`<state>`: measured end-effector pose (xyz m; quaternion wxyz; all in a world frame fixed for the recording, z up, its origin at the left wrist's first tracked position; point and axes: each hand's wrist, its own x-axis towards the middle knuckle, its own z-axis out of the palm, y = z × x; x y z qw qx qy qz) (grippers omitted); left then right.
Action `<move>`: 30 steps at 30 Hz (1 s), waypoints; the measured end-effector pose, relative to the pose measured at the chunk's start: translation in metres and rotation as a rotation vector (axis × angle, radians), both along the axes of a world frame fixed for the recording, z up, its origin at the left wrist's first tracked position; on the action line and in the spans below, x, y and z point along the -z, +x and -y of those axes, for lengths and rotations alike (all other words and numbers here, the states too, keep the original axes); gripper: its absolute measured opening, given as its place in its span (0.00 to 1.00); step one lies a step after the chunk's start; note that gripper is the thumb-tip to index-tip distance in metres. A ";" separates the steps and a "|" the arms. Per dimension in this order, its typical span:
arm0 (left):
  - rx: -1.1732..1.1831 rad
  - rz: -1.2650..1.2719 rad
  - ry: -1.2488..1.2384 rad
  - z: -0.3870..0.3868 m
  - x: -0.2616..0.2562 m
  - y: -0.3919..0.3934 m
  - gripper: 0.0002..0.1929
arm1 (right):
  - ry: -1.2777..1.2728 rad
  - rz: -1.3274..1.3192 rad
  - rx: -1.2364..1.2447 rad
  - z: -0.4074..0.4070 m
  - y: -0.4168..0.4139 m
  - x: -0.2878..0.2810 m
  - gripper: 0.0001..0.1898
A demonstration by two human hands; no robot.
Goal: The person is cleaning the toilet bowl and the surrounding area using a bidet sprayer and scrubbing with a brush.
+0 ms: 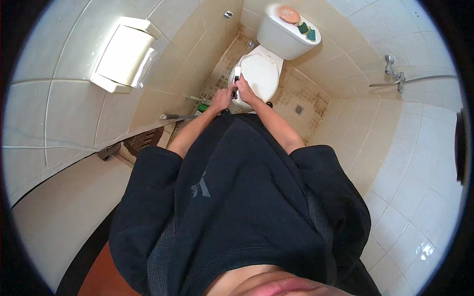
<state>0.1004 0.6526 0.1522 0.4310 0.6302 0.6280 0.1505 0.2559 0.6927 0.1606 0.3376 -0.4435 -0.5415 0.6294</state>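
Above the toilet, my right hand [243, 89] grips a slim white and black object [237, 74] whose kind I cannot make out. My left hand [222, 99] is close beside it, its fingers bent and reaching to the object's lower dark end. Whether the left fingers also grip it is hidden. Behind both hands is the white toilet lid [260, 72], lying down over the bowl. The white cistern [272, 40] rises at the back, against the tiled wall.
On the cistern are an orange-pink round item [289, 14] and green scouring sponges [303, 28]. A white paper holder [124, 55] juts from the left wall. Below it, a grey-tipped handle [177, 116] sticks out. A tap with a hose [400, 79] and a floor drain [298, 109] are at right.
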 end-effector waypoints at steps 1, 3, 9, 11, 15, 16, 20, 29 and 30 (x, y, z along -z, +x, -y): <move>0.000 0.000 0.000 0.000 -0.002 0.000 0.42 | 0.009 0.008 -0.002 0.000 0.000 0.000 0.14; -0.001 0.005 0.040 0.000 -0.005 0.001 0.42 | 0.004 -0.014 0.017 -0.001 -0.002 0.001 0.13; 0.001 -0.056 0.050 -0.003 -0.001 -0.001 0.42 | 0.056 -0.027 0.037 -0.004 -0.007 0.005 0.12; -0.008 -0.010 0.014 -0.004 -0.010 0.003 0.42 | 0.062 -0.026 0.048 -0.004 -0.003 0.010 0.12; -0.034 -0.011 0.039 -0.002 -0.002 0.001 0.43 | 0.043 -0.013 0.036 -0.004 -0.005 0.005 0.12; -0.035 -0.011 0.040 -0.002 0.004 0.000 0.43 | 0.032 0.002 0.027 -0.005 -0.005 0.004 0.13; -0.035 -0.022 0.089 -0.002 0.019 -0.002 0.43 | 0.121 0.058 0.021 -0.004 -0.005 -0.001 0.14; -0.047 0.007 0.038 0.004 0.012 -0.002 0.43 | 0.015 0.034 0.010 0.001 -0.006 -0.003 0.13; -0.021 0.017 0.089 0.003 0.020 -0.003 0.43 | 0.044 0.048 0.003 -0.002 -0.005 0.001 0.14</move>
